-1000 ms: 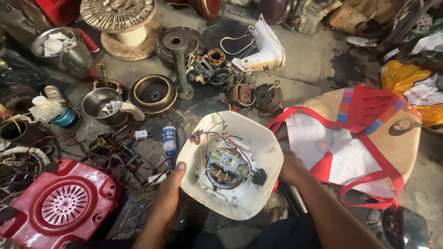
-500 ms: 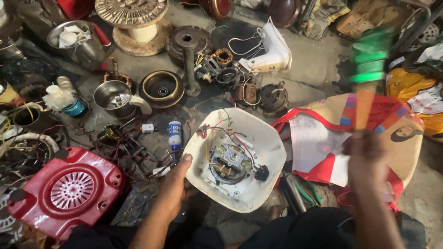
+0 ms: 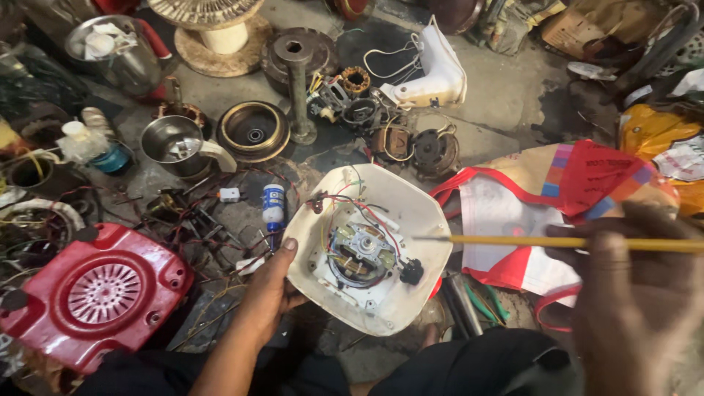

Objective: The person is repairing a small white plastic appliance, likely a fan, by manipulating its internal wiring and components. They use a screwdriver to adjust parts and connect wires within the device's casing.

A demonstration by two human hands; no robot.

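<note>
Left hand: my left hand (image 3: 268, 290) grips the left rim of the white appliance base (image 3: 367, 249), thumb pressed on its upper edge, the other fingers curled underneath and out of sight.
Right hand: my right hand (image 3: 634, 301) is close to the camera and blurred; its fingers are closed around a thin yellow rod (image 3: 557, 241), which lies nearly level with its tip over the open base.
White appliance base: it is turned underside up in front of me, just above my dark-clothed lap, near the middle of the floor (image 3: 506, 95).
Inside the base: a motor (image 3: 359, 253) sits in the centre, with red, black and white wires (image 3: 352, 209) looping above it and a black knob (image 3: 411, 271) to its right.
Left of the base: a small white and blue bottle (image 3: 273, 207) lies just beside my thumb; a red fan cover (image 3: 95, 293) lies further left.
Right of the base: a red-trimmed bag (image 3: 557, 198) lies under the rod.
Far side of the floor: a steel mixer jar (image 3: 176, 143), a round metal housing (image 3: 253, 130) and loose motor parts (image 3: 389, 125).
</note>
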